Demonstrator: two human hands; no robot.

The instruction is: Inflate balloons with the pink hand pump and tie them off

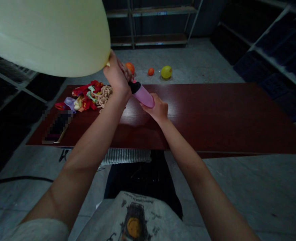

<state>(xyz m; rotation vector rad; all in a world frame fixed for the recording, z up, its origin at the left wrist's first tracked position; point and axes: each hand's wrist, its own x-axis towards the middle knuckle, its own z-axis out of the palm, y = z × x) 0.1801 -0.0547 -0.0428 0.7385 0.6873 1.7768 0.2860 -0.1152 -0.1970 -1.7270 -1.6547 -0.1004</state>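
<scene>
A large pale yellow balloon (50, 36) fills the upper left of the head view, swollen with air. My left hand (116, 73) is closed around its neck, with the fingers partly hidden behind the wrist. Just past that hand, a pink balloon pump (143, 95) with a black collar points up toward the balloon. My right hand (158, 108) is wrapped round the pump's lower end, above the table. Whether the nozzle sits inside the balloon's neck is hidden by my left hand.
On the dark red table (225, 117) lie deflated balloons (87, 95) in several colours, a beige rope-like bundle (104, 97) and a blurred-out phone-like object (59, 127). An orange balloon (130, 68), a small orange one (151, 71) and a yellow one (166, 72) rest on the floor beyond. Shelves (160, 40) stand behind.
</scene>
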